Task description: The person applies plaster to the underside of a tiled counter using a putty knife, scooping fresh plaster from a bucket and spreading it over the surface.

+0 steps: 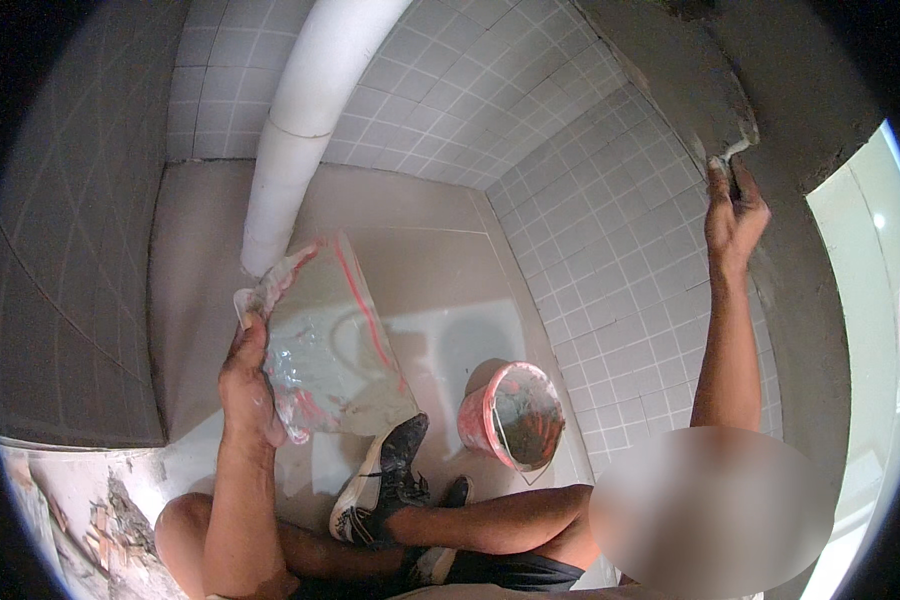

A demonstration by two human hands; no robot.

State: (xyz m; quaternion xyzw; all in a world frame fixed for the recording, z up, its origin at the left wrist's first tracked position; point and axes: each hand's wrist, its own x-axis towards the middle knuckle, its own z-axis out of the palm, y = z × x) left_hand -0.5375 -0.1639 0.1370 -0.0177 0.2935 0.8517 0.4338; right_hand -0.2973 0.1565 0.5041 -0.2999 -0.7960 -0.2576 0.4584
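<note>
On the left, my left hand (248,375) is closed on the gathered edge of a clear plastic bag (335,335) with a red stripe. The bag hangs spread out above the floor, beside the white pipe. My right hand (738,215) is raised at the upper right, against the edge of the grey plastered wall (805,120). Its fingers are pinched together around a small whitish thing (738,148), too small to name. Right of the bag, a red bucket (525,415) with grey residue inside and a wire handle stands on the floor, touched by neither hand.
A thick white pipe (305,120) rises from the floor at the back. Grey tiled walls (610,250) enclose the corner, with a dark tiled face (80,240) on the left. My black-and-white shoe (385,480) lies near the bucket. Broken rubble (120,530) sits at lower left.
</note>
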